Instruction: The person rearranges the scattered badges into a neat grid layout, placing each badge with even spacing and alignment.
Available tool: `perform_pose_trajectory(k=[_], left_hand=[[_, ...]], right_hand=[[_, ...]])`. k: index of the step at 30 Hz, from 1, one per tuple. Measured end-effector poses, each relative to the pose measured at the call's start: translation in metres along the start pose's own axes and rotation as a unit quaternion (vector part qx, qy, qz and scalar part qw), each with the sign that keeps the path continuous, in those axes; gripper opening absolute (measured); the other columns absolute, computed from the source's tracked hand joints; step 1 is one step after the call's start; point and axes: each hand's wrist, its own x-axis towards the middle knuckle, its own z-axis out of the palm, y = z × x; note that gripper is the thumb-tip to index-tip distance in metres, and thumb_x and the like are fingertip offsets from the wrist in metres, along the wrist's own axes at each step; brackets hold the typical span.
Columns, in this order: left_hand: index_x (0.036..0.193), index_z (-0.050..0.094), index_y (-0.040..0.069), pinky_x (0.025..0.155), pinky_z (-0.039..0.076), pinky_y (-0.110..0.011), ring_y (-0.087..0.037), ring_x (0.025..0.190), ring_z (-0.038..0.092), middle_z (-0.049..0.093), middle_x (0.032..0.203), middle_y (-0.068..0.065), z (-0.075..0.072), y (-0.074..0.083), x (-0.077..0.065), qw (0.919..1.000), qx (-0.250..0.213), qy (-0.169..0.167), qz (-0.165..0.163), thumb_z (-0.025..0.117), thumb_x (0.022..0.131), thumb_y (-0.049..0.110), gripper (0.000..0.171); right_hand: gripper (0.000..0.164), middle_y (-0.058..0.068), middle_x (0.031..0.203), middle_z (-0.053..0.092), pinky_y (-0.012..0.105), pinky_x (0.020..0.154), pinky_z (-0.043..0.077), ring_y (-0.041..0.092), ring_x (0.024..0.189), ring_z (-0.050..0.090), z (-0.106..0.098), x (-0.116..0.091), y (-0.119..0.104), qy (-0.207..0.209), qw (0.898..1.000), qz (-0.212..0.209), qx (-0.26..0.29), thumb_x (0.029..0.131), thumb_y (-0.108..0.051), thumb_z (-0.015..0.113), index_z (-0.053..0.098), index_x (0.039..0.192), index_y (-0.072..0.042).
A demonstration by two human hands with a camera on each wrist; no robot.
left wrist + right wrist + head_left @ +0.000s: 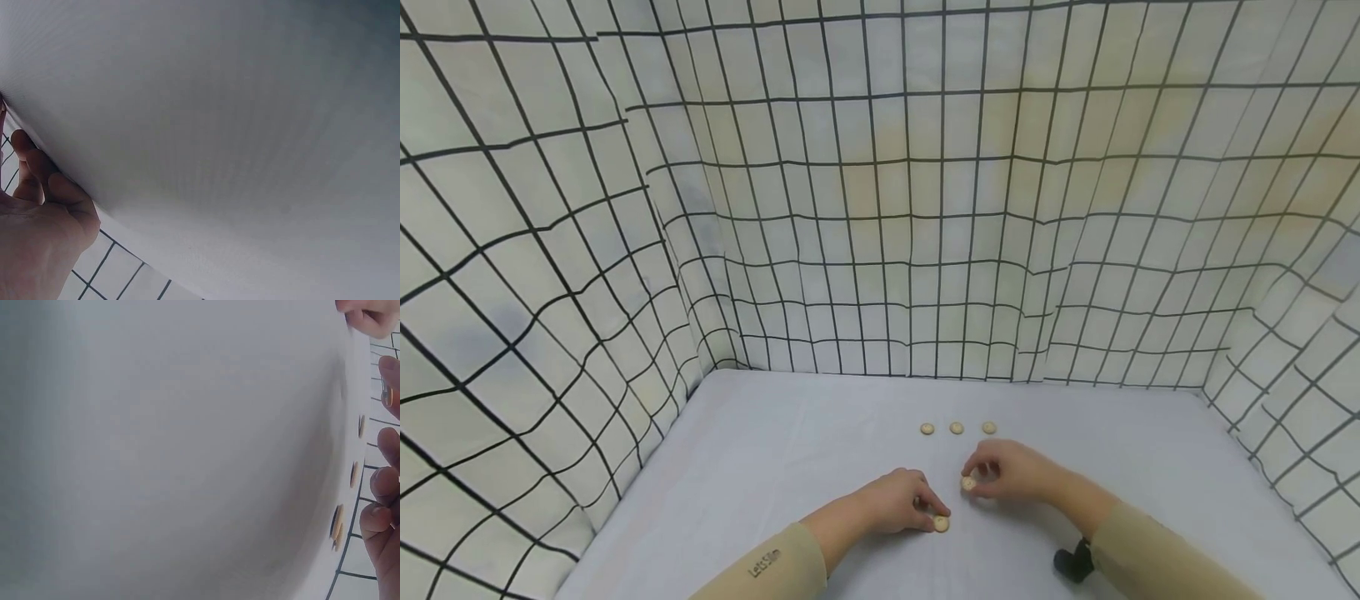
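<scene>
Between thumb and index finger, my left hand (898, 502) pinches a small round wooden disc (941, 523) at the white tabletop. To its right and a little farther off, my right hand (1018, 472) pinches a second pale disc (968, 483) on edge, its marked face showing. That same disc (388, 397) appears at the fingertips in the right wrist view, over the table. The left wrist view has the left hand (47, 212) at its edge, the disc hidden there.
Beyond the hands, similar discs lie in a row: a left one (927, 428), a middle one (956, 427) and a right one (988, 427). A black object (1073, 562) sits by the right sleeve. White walls with black grid lines (887, 208) stand around the table (760, 450).
</scene>
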Motion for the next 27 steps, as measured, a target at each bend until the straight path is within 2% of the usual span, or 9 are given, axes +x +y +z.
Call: perform_pose_trajectory(k=[15,27], left_hand=[[0.107,0.078,0.034,0.077,0.042,-0.022,-0.001,0.083,0.047,0.055,0.09,0.018,-0.001,0.002,0.0,1.0,0.001,-0.006,-0.001,0.079,0.085,0.026,0.023],[0.107,0.078,0.034,0.077,0.042,-0.022,-0.001,0.084,0.048,0.055,0.09,0.017,-0.003,0.002,-0.002,1.0,-0.006,-0.005,-0.003,0.079,0.085,0.026,0.024]], right_hand=[[0.015,-0.01,0.085,0.056,0.035,0.074,0.044,0.013,0.082,0.051,-0.005,0.026,0.01,0.024,0.997,0.073,0.009,0.082,-0.032,0.08,0.071,0.094,-0.033],[0.014,-0.008,0.079,0.056,0.034,0.071,0.042,0.013,0.078,0.05,-0.004,0.046,0.013,0.03,0.996,0.089,-0.013,0.082,-0.029,0.08,0.073,0.093,-0.031]])
